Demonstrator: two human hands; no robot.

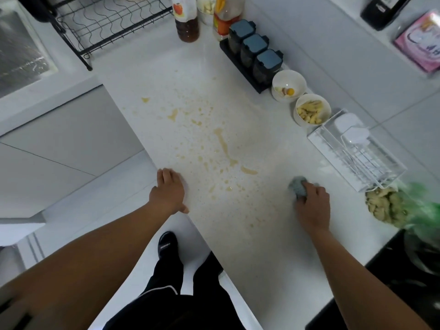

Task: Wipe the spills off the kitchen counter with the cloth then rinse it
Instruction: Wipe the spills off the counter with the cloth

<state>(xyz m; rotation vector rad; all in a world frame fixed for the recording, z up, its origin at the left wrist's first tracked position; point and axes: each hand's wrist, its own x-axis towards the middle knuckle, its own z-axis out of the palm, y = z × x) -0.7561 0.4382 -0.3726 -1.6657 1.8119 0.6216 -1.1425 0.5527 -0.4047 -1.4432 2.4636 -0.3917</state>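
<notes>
White stone counter [250, 234] runs away from the person, whose dark shoe [167, 244] shows on the floor below its near edge. At that edge the left hand [169, 192] lies flat, fingers straight and close together, thumb stretched out onto the counter, holding nothing. Across from it the right hand [313, 207] rests on the counter with its fingers curled over a bunched grey-blue cloth [297, 188], which sticks out just past the fingertips. Between the two hands and on beyond the fingers, yellowish spills [222, 141] lie in streaks and scattered drops over the middle of the counter, apart from the cloth. To the outer side of the right fingers sits a green bag of pale food pieces [385, 208], and beyond it a white wire rack [357, 153]. Farther on stand two white bowls, one of pale yellow pieces [312, 113] and one with a yellow bit inside [288, 85], then three dark-lidded jars [254, 52] in a row, two bottles [187, 17], and a black wire dish rack [107, 22] far beyond the left fingers.
</notes>
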